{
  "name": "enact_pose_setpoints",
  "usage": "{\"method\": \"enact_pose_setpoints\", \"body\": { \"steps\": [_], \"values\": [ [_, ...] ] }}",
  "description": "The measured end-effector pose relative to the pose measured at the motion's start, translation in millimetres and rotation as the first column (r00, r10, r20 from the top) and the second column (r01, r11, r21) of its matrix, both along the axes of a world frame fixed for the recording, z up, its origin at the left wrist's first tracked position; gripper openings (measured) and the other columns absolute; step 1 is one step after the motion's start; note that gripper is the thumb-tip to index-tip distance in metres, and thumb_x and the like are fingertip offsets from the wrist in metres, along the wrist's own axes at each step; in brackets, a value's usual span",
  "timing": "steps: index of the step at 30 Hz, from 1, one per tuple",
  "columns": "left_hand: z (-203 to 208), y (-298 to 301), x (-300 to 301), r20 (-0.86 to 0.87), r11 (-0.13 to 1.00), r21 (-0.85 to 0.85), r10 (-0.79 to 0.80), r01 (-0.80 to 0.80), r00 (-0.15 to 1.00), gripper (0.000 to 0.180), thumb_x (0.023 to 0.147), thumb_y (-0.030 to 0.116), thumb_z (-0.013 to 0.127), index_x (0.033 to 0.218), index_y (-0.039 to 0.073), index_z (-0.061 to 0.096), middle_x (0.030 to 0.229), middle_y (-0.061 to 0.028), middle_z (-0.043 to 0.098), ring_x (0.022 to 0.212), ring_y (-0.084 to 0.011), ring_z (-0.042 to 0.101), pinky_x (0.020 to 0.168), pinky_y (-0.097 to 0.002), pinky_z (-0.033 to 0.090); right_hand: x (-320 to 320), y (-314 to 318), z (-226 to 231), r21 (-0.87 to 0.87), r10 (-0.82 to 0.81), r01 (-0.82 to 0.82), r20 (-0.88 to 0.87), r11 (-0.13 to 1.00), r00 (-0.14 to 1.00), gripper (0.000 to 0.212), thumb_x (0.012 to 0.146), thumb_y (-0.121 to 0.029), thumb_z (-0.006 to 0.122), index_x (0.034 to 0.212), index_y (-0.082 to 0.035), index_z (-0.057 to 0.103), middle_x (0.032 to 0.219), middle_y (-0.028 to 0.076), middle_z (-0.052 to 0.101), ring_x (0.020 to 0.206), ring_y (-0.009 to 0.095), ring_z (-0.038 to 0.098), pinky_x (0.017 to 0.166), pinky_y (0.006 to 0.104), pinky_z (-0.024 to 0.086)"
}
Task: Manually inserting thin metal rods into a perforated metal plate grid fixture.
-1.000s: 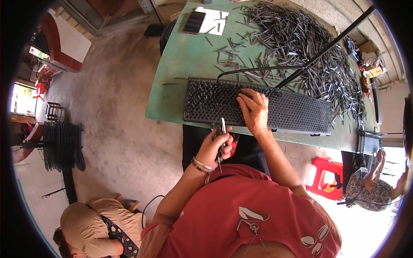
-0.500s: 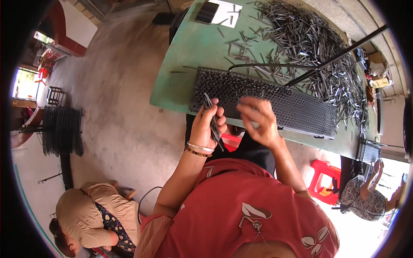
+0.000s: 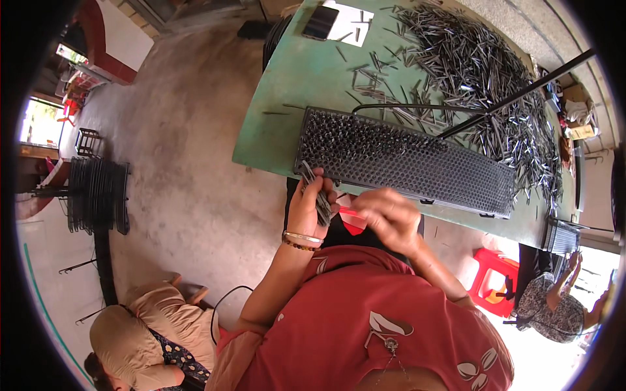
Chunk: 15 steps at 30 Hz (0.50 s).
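My left hand [image 3: 310, 205] is closed round a small bundle of thin dark metal strips [image 3: 323, 207], whose ends stick out past the fingers. Close to its right, my right hand [image 3: 394, 220] is slightly blurred, with its fingers curled together. Whatever sits in that pinch, if anything, is too small to make out. Just beyond both hands lies a long black perforated tray [image 3: 456, 173] at the table's near edge. Its left part and far side are filled with upright dark pieces, while the holes toward the right show bare.
A large heap of loose dark strips [image 3: 482, 85] covers the far right of the green table [image 3: 267, 140]. A black metal bar [image 3: 521, 91] crosses above it. A phone [image 3: 320, 23] rests beside white paper. Red stools [image 3: 494, 283] and two other people are nearby.
My right hand has come down from over the tray, nearer my body and the left hand. The left hand, still holding the strips, has dropped slightly.
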<state>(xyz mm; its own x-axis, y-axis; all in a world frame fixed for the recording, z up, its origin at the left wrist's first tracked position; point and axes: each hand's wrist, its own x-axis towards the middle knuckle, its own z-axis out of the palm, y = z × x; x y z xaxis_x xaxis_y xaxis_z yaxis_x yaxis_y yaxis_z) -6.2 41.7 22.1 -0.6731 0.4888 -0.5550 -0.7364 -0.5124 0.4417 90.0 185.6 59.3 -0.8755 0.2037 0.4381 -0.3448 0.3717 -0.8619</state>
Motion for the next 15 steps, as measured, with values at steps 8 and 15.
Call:
{"method": "enact_pose_setpoints", "body": {
  "steps": [8, 15],
  "values": [
    [-10, -13, 15, -0.104, 0.929, -0.077, -0.369, 0.362, 0.924, 0.029, 0.092, 0.015, 0.056, 0.119, 0.008, 0.048, 0.085, -0.0043, 0.055, 0.063, -0.0101, 0.049, 0.049, -0.0228, 0.038, -50, 21, -29, 0.103, -0.326, 0.314, 0.140, 0.944, 0.935, 0.018, 0.082, -0.003, 0.065, 0.100, 0.001, 0.065, 0.090, 0.011, 0.065, 0.075, 0.016, 0.062, 0.066, 0.0251, 0.048],
    [-14, -15, 13, -0.125, 0.904, -0.081, -0.427, 0.419, 0.896, 0.026, 0.091, 0.014, 0.058, 0.113, 0.005, 0.051, 0.083, -0.0048, 0.058, 0.061, -0.0090, 0.051, 0.048, -0.0223, 0.040, -65, 20, -47, 0.194, -0.328, 0.308, 0.082, 0.932, 0.941, 0.019, 0.080, -0.006, 0.066, 0.099, -0.001, 0.066, 0.091, 0.013, 0.065, 0.080, 0.029, 0.063, 0.070, 0.0339, 0.051]
  ]
}}
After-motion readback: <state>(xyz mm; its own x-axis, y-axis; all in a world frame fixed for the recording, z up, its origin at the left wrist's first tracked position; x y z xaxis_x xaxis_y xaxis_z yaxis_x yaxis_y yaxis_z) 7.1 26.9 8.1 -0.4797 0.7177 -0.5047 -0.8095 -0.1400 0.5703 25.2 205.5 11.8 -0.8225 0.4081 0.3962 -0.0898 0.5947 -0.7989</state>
